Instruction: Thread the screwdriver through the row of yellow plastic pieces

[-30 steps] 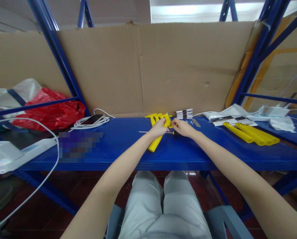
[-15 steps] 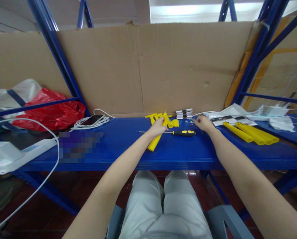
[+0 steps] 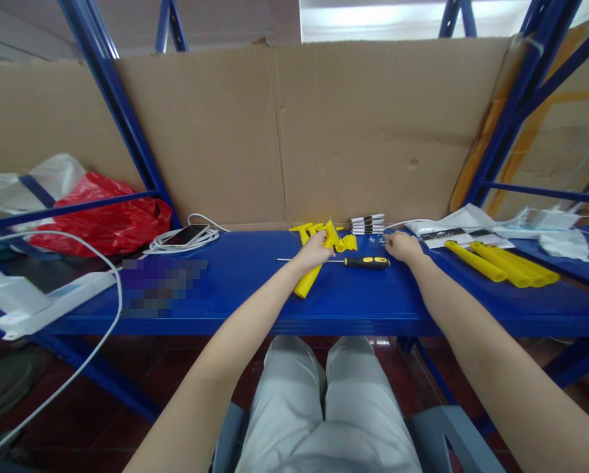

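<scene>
My left hand (image 3: 316, 251) is closed around a yellow plastic tool with a round handle (image 3: 306, 284) that points toward me and a flared head (image 3: 332, 235) above the fingers. Several more yellow T-shaped parts (image 3: 302, 230) and small yellow pieces (image 3: 346, 244) lie just behind and beside it. My right hand (image 3: 403, 247) rests on the blue table with its fingertips pinched together beside a few small metal bits, apparently screws (image 3: 373, 240). What those fingertips hold, if anything, is too small to make out. Between my hands lies a black and yellow screwdriver (image 3: 367, 263), its shaft pointing left.
Dark-banded white pieces (image 3: 367, 225) are stacked at the back. Several yellow tubes (image 3: 476, 261) lie at right near white plastic packaging (image 3: 472, 218). At left are a coiled white cable (image 3: 181, 244), a phone, a red bag (image 3: 112, 213) and a power strip (image 3: 60, 303). Cardboard stands behind.
The view has shifted slightly. My right fingertips have drawn in a little beside the small metal bits; my left hand keeps the yellow tool in the same spot.
</scene>
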`<state>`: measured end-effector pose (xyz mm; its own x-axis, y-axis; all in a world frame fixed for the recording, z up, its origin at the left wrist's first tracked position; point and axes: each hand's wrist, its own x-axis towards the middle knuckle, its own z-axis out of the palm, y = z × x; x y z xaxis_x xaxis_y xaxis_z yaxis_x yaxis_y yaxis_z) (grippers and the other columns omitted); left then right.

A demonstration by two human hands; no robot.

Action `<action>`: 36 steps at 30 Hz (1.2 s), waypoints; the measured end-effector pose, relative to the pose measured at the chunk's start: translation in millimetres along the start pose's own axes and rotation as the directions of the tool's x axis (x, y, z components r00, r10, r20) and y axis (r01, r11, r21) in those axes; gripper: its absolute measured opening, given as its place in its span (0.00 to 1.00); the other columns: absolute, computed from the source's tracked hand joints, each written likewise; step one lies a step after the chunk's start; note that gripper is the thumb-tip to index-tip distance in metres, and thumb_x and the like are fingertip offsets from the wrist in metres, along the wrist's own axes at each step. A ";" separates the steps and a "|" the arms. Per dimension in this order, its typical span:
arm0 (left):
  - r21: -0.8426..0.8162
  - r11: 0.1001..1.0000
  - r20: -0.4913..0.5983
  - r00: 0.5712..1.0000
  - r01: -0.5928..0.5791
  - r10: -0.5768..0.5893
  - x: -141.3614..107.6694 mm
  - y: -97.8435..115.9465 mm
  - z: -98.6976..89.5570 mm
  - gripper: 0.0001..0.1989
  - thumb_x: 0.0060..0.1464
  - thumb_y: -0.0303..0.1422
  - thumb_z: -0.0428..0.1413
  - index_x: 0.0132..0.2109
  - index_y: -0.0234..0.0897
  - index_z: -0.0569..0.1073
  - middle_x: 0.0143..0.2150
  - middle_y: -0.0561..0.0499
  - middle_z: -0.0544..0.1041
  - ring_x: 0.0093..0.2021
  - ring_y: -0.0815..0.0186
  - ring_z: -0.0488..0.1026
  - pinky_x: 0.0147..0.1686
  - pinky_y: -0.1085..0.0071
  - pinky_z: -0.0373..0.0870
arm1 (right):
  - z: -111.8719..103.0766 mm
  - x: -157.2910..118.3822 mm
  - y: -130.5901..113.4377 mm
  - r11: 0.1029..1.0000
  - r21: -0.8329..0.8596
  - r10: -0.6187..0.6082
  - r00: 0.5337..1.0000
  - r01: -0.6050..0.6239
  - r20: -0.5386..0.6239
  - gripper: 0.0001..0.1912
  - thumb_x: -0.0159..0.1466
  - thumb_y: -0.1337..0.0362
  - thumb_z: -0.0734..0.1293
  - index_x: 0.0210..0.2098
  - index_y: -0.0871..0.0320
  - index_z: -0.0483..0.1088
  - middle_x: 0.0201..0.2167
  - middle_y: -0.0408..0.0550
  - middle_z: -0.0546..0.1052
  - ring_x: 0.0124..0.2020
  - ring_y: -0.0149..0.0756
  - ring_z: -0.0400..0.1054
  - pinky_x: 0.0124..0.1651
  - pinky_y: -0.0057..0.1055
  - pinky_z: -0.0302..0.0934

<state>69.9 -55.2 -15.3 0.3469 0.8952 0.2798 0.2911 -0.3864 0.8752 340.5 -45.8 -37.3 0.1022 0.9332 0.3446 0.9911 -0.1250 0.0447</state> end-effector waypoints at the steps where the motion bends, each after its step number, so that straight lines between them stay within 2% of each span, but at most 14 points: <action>1: -0.003 1.000 0.000 1.000 -0.002 0.002 -0.1 0.1 -0.1 0.17 0.41 0.15 0.58 0.40 0.33 0.72 0.40 0.48 0.79 0.41 0.62 0.75 0.42 0.68 0.72 | 0.0 0.0 -0.6 1.000 -0.001 -0.002 1.000 0.002 -0.001 0.15 0.66 0.69 0.60 0.45 0.59 0.77 0.50 0.63 0.78 0.54 0.51 0.71 0.54 0.44 0.63; 6: -0.055 0.998 0.000 1.000 0.024 -0.024 0.0 1.4 -1.2 0.17 0.40 0.15 0.58 0.39 0.34 0.71 0.35 0.52 0.78 0.32 0.68 0.73 0.34 0.73 0.71 | 0.3 0.7 -2.7 1.000 0.028 0.004 1.000 -0.004 0.013 0.15 0.65 0.68 0.60 0.44 0.61 0.77 0.50 0.66 0.77 0.55 0.55 0.70 0.55 0.48 0.62; 9: -0.066 0.995 -0.002 0.997 0.080 -0.080 4.6 2.0 -0.1 0.16 0.41 0.14 0.57 0.38 0.35 0.70 0.31 0.54 0.76 0.25 0.71 0.69 0.29 0.74 0.67 | 2.2 2.5 0.5 0.996 0.073 0.055 0.998 -0.054 -0.021 0.15 0.66 0.66 0.60 0.43 0.59 0.78 0.50 0.64 0.77 0.54 0.53 0.71 0.54 0.47 0.62; 12: -0.053 0.994 -0.014 0.995 0.100 -0.101 13.4 5.0 5.3 0.15 0.41 0.14 0.57 0.35 0.36 0.68 0.29 0.55 0.74 0.22 0.73 0.65 0.27 0.74 0.65 | 6.2 6.3 8.6 0.982 0.157 0.120 0.990 -0.108 -0.071 0.16 0.67 0.61 0.60 0.41 0.58 0.78 0.48 0.62 0.78 0.50 0.51 0.72 0.51 0.44 0.64; 15: -0.051 0.994 0.005 0.995 0.099 -0.099 22.4 13.7 16.9 0.16 0.42 0.13 0.57 0.32 0.36 0.66 0.27 0.56 0.72 0.22 0.73 0.66 0.27 0.75 0.65 | 10.2 10.7 17.4 0.964 0.229 0.159 0.984 -0.137 -0.081 0.15 0.66 0.57 0.62 0.38 0.57 0.78 0.44 0.59 0.80 0.47 0.49 0.73 0.48 0.42 0.65; 18: -0.103 0.989 0.033 0.994 0.102 -0.099 29.4 25.6 35.2 0.16 0.42 0.11 0.56 0.30 0.36 0.65 0.24 0.57 0.71 0.23 0.73 0.66 0.28 0.76 0.65 | 11.3 13.0 20.8 0.953 0.268 0.166 0.984 -0.141 -0.071 0.14 0.65 0.58 0.63 0.38 0.57 0.78 0.41 0.57 0.81 0.45 0.49 0.74 0.47 0.41 0.65; 22: -0.218 0.962 0.108 0.983 0.166 -0.145 39.2 35.8 64.6 0.15 0.42 0.11 0.56 0.30 0.36 0.66 0.23 0.57 0.70 0.22 0.73 0.68 0.28 0.75 0.66 | 7.8 12.2 15.9 0.951 0.295 0.125 0.989 -0.095 -0.085 0.12 0.64 0.62 0.62 0.38 0.57 0.78 0.44 0.55 0.81 0.46 0.47 0.74 0.47 0.39 0.65; 26: -0.261 0.937 0.142 0.969 0.234 -0.202 53.7 35.5 87.7 0.14 0.42 0.12 0.58 0.28 0.35 0.66 0.20 0.57 0.69 0.22 0.72 0.67 0.27 0.75 0.65 | 4.2 10.3 11.3 0.945 0.325 0.058 0.996 -0.032 -0.072 0.13 0.63 0.66 0.62 0.38 0.57 0.79 0.44 0.55 0.82 0.46 0.44 0.75 0.48 0.34 0.65; 31: -0.283 0.919 0.154 0.959 0.275 -0.240 67.6 31.6 99.3 0.13 0.41 0.12 0.58 0.23 0.33 0.67 0.20 0.55 0.69 0.22 0.72 0.65 0.27 0.74 0.65 | 3.7 9.3 13.2 0.944 0.329 0.051 0.996 -0.025 -0.070 0.12 0.62 0.66 0.63 0.36 0.57 0.79 0.42 0.53 0.83 0.43 0.42 0.75 0.45 0.31 0.65; 36: -0.316 0.889 0.153 0.942 0.332 -0.298 69.8 31.9 102.0 0.13 0.41 0.12 0.57 0.22 0.31 0.68 0.21 0.53 0.69 0.24 0.71 0.67 0.30 0.72 0.69 | 2.5 8.6 12.0 0.947 0.319 0.043 0.997 -0.022 -0.061 0.12 0.62 0.66 0.63 0.37 0.56 0.80 0.40 0.53 0.83 0.42 0.42 0.76 0.44 0.32 0.65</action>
<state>194.3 -27.7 -8.1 0.3770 0.9244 -0.0576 0.0926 0.0243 0.9954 353.5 -38.4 -36.2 0.1396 0.9048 0.4024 0.9639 -0.0311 -0.2645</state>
